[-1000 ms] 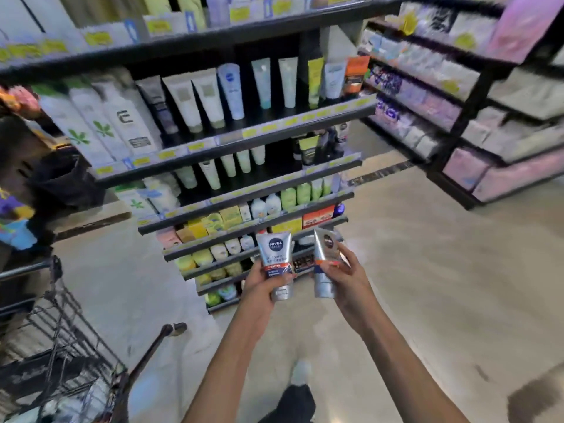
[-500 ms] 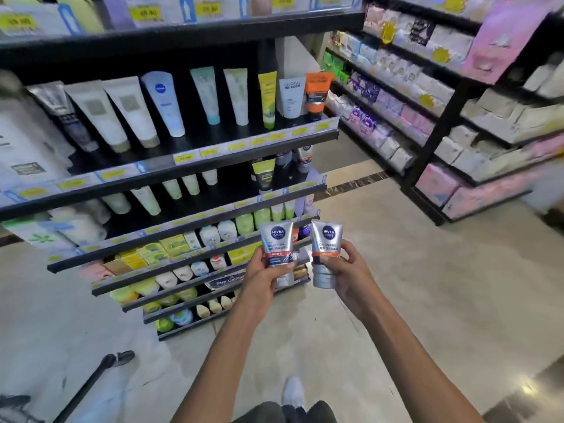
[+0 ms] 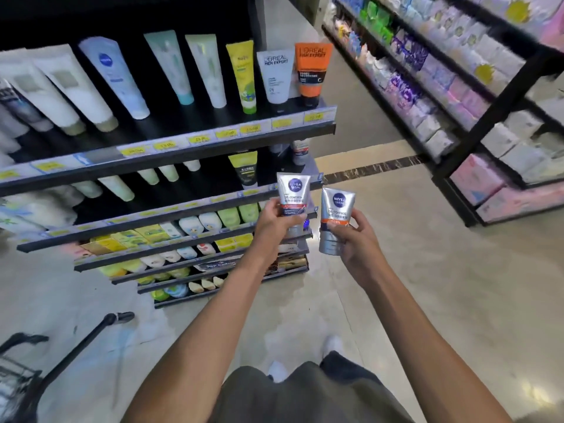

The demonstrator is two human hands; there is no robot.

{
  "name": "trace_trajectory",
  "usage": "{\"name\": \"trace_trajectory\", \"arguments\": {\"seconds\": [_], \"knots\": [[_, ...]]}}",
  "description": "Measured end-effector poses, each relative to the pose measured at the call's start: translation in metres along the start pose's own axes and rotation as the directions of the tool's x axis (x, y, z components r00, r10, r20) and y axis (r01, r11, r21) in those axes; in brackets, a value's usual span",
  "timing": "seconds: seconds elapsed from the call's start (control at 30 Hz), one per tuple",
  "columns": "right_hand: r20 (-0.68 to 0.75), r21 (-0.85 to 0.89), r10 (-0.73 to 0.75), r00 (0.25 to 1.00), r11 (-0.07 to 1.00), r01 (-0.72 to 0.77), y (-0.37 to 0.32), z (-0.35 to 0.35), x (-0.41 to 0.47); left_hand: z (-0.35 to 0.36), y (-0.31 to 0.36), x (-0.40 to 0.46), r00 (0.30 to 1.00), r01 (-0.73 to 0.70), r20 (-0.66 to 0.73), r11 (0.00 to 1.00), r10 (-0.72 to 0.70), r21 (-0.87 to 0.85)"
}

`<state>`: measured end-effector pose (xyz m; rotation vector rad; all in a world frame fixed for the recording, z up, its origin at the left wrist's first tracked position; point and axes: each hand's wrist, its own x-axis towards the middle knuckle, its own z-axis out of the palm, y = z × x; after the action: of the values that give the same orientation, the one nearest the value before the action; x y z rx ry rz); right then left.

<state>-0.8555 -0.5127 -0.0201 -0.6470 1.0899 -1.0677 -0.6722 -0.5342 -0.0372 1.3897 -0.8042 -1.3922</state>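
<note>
My left hand (image 3: 274, 222) grips the red-banded tube (image 3: 293, 193), thumb across its front and fingers curled behind. The tube sticks up at 1 o'clock from the palm. My right hand (image 3: 358, 244) holds the orange-banded tube (image 3: 335, 209) at its 11 o'clock, thumb in front, fingers wrapped round the right edge. The tubes are just apart.

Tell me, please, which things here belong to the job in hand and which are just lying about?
Job in hand:
red-banded Nivea tube, held by the left hand
orange-banded Nivea tube, held by the right hand

Lying about:
white L'Oreal tube
orange L'Oreal tube
yellow tube
trolley handle
pink packs
</note>
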Motion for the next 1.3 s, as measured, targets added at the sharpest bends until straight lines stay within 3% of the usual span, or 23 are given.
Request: {"name": "trace_trajectory", "arguments": {"seconds": [0.37, 0.53, 1.03, 1.3], "knots": [[0.104, -0.072, 0.151, 0.983, 0.987, -0.144, -0.046, -0.056, 0.074, 0.07, 0.01, 0.116, 0.956, -0.03, -0.283, 0.988, 0.073, 0.152], [0.099, -0.087, 0.178, 0.979, 0.982, -0.169, -0.053, -0.062, 0.091, 0.08, 0.012, 0.154, 0.923, 0.004, -0.368, 0.953, 0.113, 0.304], [0.105, -0.133, 0.198, 0.974, 0.974, -0.184, -0.057, -0.071, 0.109, 0.084, 0.006, 0.2, 0.902, -0.078, -0.356, 0.903, 0.244, 0.422], [0.118, -0.16, 0.194, 0.974, 0.972, -0.174, -0.055, -0.077, 0.112, 0.081, -0.01, 0.209, 0.908, -0.049, -0.323, 0.835, 0.265, 0.548]]}}
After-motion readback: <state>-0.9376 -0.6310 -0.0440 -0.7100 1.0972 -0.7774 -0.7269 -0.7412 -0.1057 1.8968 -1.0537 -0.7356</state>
